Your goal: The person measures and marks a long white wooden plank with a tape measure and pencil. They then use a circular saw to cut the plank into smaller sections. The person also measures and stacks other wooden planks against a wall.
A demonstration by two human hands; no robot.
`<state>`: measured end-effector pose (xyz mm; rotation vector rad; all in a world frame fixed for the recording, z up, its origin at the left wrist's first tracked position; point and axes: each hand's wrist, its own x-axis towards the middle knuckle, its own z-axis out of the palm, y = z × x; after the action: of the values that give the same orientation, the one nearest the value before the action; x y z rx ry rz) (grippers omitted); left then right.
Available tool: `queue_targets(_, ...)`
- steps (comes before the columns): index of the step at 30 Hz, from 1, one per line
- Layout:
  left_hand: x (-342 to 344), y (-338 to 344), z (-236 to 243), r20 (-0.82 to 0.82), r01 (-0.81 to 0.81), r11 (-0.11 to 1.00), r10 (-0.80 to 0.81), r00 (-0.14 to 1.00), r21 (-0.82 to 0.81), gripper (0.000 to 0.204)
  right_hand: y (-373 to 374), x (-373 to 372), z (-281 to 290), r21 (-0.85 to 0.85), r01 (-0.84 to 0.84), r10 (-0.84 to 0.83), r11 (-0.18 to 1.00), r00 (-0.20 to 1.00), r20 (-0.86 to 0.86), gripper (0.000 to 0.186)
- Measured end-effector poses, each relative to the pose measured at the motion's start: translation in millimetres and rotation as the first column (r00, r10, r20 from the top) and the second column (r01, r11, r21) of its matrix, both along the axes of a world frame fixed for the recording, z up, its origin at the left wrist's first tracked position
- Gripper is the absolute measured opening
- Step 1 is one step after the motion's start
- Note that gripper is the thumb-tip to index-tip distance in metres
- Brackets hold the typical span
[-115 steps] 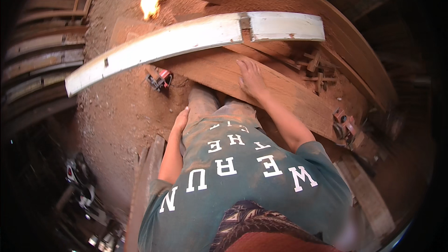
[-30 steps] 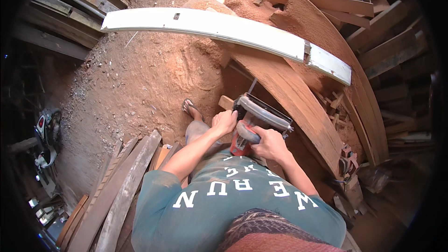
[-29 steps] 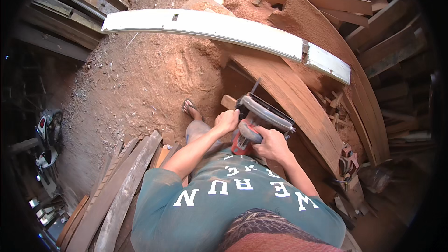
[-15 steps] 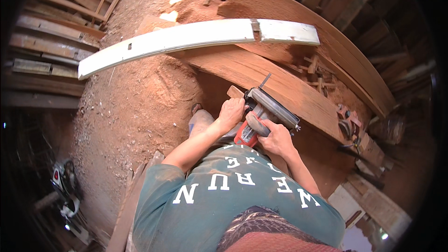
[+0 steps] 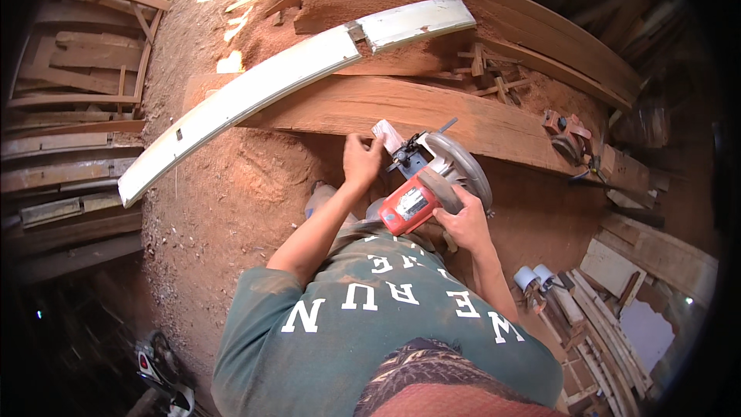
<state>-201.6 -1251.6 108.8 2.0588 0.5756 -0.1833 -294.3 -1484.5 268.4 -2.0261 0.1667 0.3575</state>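
By the near edge of the plank point(image 5: 478, 122), the right grip point(image 5: 466, 221) clasps the red saw point(image 5: 409, 205); the left grip point(image 5: 361, 164), its hold unclear.

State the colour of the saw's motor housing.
Red; the motor housing shows best in the head view.

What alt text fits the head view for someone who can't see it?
The right hand grips a red power saw before a green shirt; the left hand is beside a pale block, contact unclear. Beyond, a long white board overlaps a brown plank.
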Motion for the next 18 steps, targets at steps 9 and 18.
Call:
queue_targets(9, 32, -24, -9, -0.451, -0.410, 0.236, -0.162, 0.878, -0.881, 0.042, -12, -11, 13, 0.136, 0.165, -0.169, 0.977, 0.985, 0.017, 0.033)
queue_targets(18, 54, 0, 14, -0.393, -0.311, 0.617, 0.002, 0.919, -0.723, 0.034, -29, 18, 19, 0.240, 0.383, -0.400, 0.892, 0.916, 0.021, 0.028)
